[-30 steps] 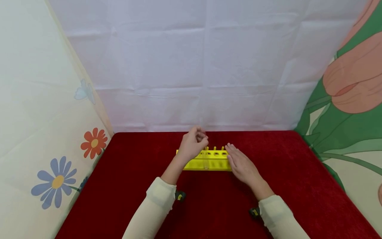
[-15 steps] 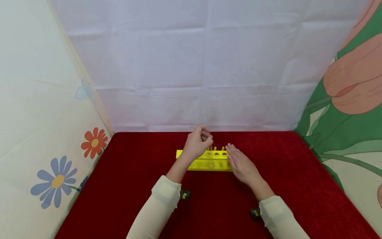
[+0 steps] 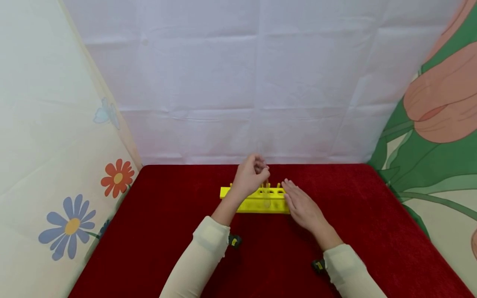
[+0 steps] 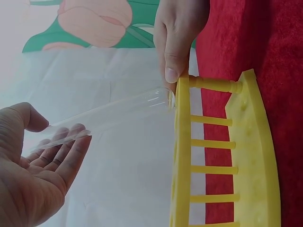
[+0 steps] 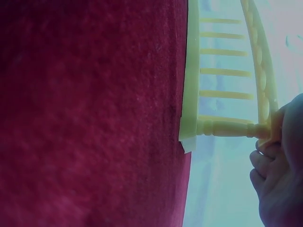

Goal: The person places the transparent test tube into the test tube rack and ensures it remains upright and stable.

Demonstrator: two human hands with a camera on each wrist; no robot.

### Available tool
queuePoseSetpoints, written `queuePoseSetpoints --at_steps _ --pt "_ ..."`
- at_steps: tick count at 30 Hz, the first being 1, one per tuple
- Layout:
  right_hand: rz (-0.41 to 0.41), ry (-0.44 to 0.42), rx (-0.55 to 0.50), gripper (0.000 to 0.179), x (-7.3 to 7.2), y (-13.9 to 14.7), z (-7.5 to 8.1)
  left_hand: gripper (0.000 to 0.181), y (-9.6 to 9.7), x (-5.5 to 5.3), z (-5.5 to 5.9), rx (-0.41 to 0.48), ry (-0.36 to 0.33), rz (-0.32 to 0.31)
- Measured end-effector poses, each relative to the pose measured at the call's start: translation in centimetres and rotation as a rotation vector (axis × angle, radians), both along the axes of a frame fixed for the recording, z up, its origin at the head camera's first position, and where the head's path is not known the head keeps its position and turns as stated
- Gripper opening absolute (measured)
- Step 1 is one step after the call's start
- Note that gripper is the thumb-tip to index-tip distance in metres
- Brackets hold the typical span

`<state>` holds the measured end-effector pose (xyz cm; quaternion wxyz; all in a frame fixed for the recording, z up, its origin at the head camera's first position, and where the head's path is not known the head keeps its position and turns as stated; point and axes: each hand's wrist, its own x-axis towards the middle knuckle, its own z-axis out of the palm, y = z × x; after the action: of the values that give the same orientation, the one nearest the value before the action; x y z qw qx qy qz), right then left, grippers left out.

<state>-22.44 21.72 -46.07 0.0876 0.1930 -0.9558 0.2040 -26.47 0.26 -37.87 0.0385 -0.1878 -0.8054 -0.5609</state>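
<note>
From my remote seat I have the left hand (image 3: 253, 178) grasping the test tube (image 4: 118, 109) near its mouth, thumb on one side and fingers on the other. In the head view the tube hangs toward 5 o'clock of that grip, its long axis close to a 12-to-6 line, and it overlaps the yellow rack (image 3: 249, 207). The left wrist view shows it slanted, running from between 8 and 9 o'clock at the fingers to between 2 and 3 at its rounded end. That end is right by the rack's top plate, near the end that the right hand (image 3: 303, 207) touches; I can't tell contact from a slight gap. The left hand is the nearer one, since it holds the tube; the right sits at 4 o'clock of it, not clenched, its fingers laid fairly straight against the rack.

The tube is clear, thin-walled and glossy, glass or plastic, I can't say which. The rack looks like smooth moulded plastic, stretched from 9 to 3 o'clock, with round holes on top, slim rods between its plates and a turned post at the end. A velvety red cloth (image 3: 354, 231) covers the desk, and at 12 o'clock hangs a creased white sheet (image 3: 201, 103).
</note>
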Motion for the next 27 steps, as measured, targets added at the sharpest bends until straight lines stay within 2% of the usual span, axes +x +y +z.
queuePoseSetpoints --at_steps 7,14,21,27 --pt "-0.002 -0.013 0.001 0.048 0.0 0.0 0.0 0.029 0.5 -0.2 -0.2 -0.01 0.001 -0.001" --pt "0.014 -0.002 -0.001 0.048 -0.1 0.0 0.0 0.03 0.9 -0.7 -0.3 0.005 0.041 -0.023" --pt "0.015 0.004 -0.006 0.047 -0.3 0.0 -0.1 0.033 1.2 -0.9 -0.3 0.009 0.027 -0.032" --pt "0.01 0.0 -0.002 0.047 -0.3 0.0 -0.2 0.034 1.4 -1.3 -0.7 0.015 0.047 -0.032"
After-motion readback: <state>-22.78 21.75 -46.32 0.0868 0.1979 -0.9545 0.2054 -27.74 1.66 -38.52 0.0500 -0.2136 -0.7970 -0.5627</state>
